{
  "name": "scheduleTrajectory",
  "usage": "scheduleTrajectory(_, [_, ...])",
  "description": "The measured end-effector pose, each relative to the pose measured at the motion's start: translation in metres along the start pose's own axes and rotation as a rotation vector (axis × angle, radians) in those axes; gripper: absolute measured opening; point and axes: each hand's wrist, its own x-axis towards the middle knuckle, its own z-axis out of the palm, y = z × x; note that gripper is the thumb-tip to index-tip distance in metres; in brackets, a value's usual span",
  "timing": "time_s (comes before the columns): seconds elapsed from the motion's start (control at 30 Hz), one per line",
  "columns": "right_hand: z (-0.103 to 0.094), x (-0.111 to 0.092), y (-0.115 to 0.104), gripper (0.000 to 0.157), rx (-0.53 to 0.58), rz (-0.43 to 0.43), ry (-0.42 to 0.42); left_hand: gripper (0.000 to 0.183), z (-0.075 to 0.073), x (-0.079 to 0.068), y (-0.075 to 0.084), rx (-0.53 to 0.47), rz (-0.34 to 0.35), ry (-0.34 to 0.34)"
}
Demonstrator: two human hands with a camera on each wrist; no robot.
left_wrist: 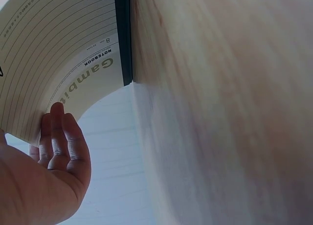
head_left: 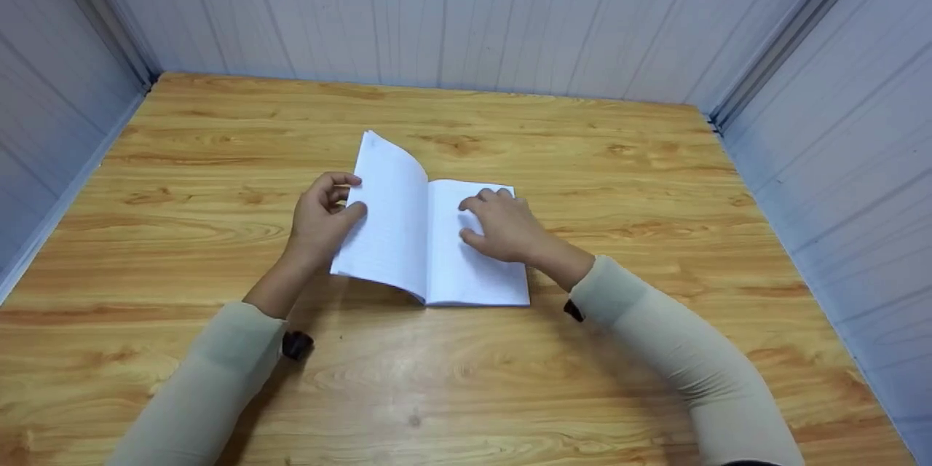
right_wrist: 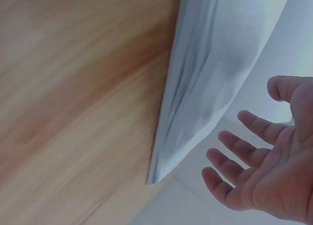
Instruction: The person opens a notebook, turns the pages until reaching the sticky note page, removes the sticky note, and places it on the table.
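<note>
Tabletop [head_left: 451, 386]: yellow-brown, wood-grain, darker streaks and knots, glossy patch on the near side. Back wall [head_left: 408, 14], left wall [head_left: 44, 102] and right wall [head_left: 859, 153]: pale bluish-white panels with thin grey seams; greyish strips [head_left: 790, 33] run up the back corners. Notebook [head_left: 438, 244] sits on the table around mid-frame, open, spine roughly pointing away from the person. Right half lies on the wood; left half is lifted and bowed, its outer edge up off the table. Pages look white, any print too faint to read. Left wrist view shows the cover [left_wrist: 80, 44]: beige, thin parallel lines, "NOTEBOOK" in small dark letters, larger gold-brown "Gambi...", end of the word by a fingertip; dark strip [left_wrist: 123, 39] along the spine. Right wrist view shows layered page edges [right_wrist: 183, 83], slightly separated. Left hand [head_left: 325, 215] pinches the lifted half's outer edge, thumb on the page side, fingers behind on the cover. Right hand [head_left: 506, 227] is over the right page, fingers spread and loosely bent, gripping nothing; can't tell if it touches paper. Light greyish sleeves [head_left: 677, 342] on both arms.
</note>
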Motion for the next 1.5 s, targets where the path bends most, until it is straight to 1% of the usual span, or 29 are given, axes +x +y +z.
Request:
scheduleTrajectory(0.2, [-0.003,0.006,0.024,0.058,-0.01,0.138,-0.072,0.031,0.0,0.0,0.001,-0.012,0.015,0.006])
scheduleTrajectory(0.33, [-0.001,0.008,0.034,0.068,-0.015,0.181,-0.117,0.03,-0.001,0.0,0.001,-0.012,0.015,0.007])
scheduleTrajectory(0.5, [0.002,0.011,0.037,0.074,-0.028,0.192,-0.137,0.03,-0.002,0.0,0.002,-0.01,0.023,0.004])
scheduleTrajectory(0.63, [0.002,0.012,0.035,0.074,-0.042,0.193,-0.147,0.031,-0.004,0.002,0.001,-0.011,0.033,-0.005])
scheduleTrajectory(0.97, [0.002,0.013,0.032,0.075,-0.034,0.196,-0.161,0.033,-0.006,0.001,0.001,0.011,0.014,-0.008])
scheduleTrajectory(1.17, [0.001,0.014,0.03,0.077,-0.036,0.201,-0.159,0.03,-0.005,-0.001,0.0,-0.011,0.037,-0.007])
scheduleTrajectory(1.33, [0.003,0.017,0.027,0.08,0.008,0.18,-0.142,0.029,-0.006,-0.002,-0.003,-0.001,0.044,0.007])
scheduleTrajectory(1.5, [0.003,0.017,0.028,0.085,0.075,0.2,-0.104,0.03,-0.003,-0.001,-0.001,-0.003,0.05,-0.01])
